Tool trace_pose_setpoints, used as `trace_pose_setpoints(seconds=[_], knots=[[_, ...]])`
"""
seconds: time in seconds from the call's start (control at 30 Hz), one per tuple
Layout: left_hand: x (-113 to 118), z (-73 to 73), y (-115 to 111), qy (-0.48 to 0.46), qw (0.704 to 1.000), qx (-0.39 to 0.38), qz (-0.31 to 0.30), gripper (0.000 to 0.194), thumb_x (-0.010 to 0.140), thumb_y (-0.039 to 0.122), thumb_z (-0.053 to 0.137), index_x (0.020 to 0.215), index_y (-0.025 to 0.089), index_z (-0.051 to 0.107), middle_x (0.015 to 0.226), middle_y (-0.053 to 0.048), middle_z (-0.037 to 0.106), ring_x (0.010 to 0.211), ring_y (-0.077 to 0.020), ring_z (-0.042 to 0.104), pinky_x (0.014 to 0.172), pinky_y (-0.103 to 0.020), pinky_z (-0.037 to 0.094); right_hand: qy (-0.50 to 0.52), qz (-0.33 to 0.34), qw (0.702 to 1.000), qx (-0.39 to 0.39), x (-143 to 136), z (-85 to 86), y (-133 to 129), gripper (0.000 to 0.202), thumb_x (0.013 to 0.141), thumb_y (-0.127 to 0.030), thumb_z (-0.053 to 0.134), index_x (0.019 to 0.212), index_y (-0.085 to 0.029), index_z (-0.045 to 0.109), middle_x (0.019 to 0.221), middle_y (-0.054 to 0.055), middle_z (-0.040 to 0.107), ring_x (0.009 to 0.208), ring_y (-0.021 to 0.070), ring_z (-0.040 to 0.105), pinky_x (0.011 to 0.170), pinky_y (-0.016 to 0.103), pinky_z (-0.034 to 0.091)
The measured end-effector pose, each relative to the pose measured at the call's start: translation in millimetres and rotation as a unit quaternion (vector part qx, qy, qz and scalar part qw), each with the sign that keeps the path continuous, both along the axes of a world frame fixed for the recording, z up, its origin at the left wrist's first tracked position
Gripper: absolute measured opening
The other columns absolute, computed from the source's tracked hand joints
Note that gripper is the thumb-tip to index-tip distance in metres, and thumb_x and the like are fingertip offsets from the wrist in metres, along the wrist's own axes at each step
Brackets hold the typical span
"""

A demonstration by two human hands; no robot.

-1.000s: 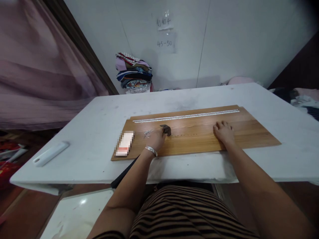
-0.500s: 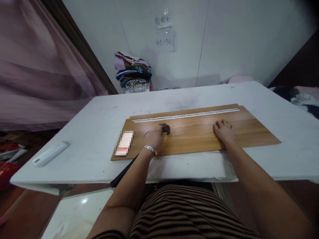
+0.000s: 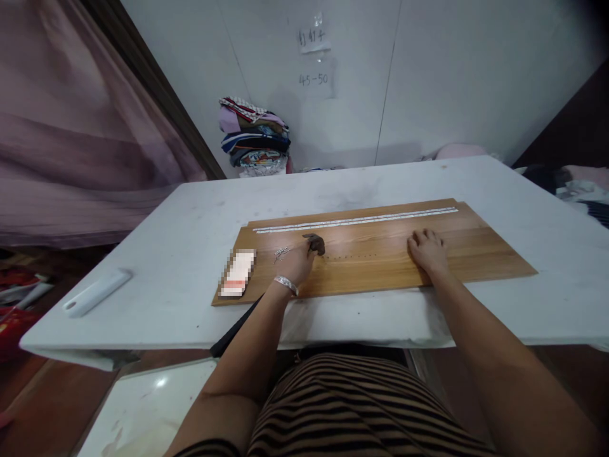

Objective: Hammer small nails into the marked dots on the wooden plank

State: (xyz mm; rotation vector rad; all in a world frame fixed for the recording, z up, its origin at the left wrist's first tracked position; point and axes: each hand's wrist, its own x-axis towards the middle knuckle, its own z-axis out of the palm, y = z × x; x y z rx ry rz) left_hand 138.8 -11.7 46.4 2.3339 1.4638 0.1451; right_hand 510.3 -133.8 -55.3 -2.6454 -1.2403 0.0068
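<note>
My left hand (image 3: 295, 263), with a bracelet at its wrist, is wrapped round a hammer (image 3: 316, 244) close to its dark metal head. The hammer's black handle runs back under my forearm, past the near edge of a wooden board (image 3: 366, 276). Just right of the hammer head, a row of small dark marks or nail heads crosses the board. Several loose nails (image 3: 281, 252) lie beside my left hand, partly hidden by it. My right hand (image 3: 428, 249) rests on the right part of the board, fingers spread and slightly bent.
Two white measuring strips (image 3: 356, 221) lie along the board's far side. A pixelated phone-like object (image 3: 238, 274) lies on its left end. The white table (image 3: 157, 254) also bears a white plastic object (image 3: 98, 293) at left. Folded clothes (image 3: 255, 136) are stacked behind.
</note>
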Motion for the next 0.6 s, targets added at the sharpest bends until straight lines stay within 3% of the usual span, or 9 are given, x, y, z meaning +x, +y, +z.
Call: trace_pose_setpoints(seconds=[0.23,0.47,0.6], knots=[[0.9,-5.8,-2.8,-0.003,1.000,0.007,-0.025,0.036,0.109,0.022,0.057,0.138,0.015,0.075,0.135,-0.019,0.082,0.131,-0.0329,0.076,0.113,-0.041,0.057,-0.011,0.009,1.000,0.018,1.7,-2.5,-0.7,0.054,0.111,-0.040,0.033,0.133,-0.018,0.077,0.151,0.024,0.067,0.143,0.0372,0.054,0.118,0.056,0.041],[-2.6,-6.9,1.3,-0.040,0.999,0.013,-0.018,0.032,0.106,0.023,0.059,0.131,0.021,0.079,0.122,-0.013,0.086,0.117,-0.0302,0.081,0.106,-0.038,0.060,-0.007,0.007,1.000,0.014,0.5,-1.2,-0.5,0.054,0.111,-0.040,0.032,0.131,-0.017,0.076,0.152,0.024,0.066,0.143,0.0373,0.054,0.119,0.056,0.041],[-1.4,-6.1,0.8,-0.036,0.999,0.014,-0.020,0.030,0.106,0.022,0.059,0.129,0.018,0.079,0.126,-0.015,0.085,0.121,-0.0304,0.080,0.108,-0.038,0.059,-0.013,0.007,1.000,0.023,1.3,-3.7,-0.5,0.053,0.111,-0.041,0.033,0.130,-0.019,0.077,0.152,0.023,0.067,0.141,0.0372,0.054,0.119,0.057,0.040]])
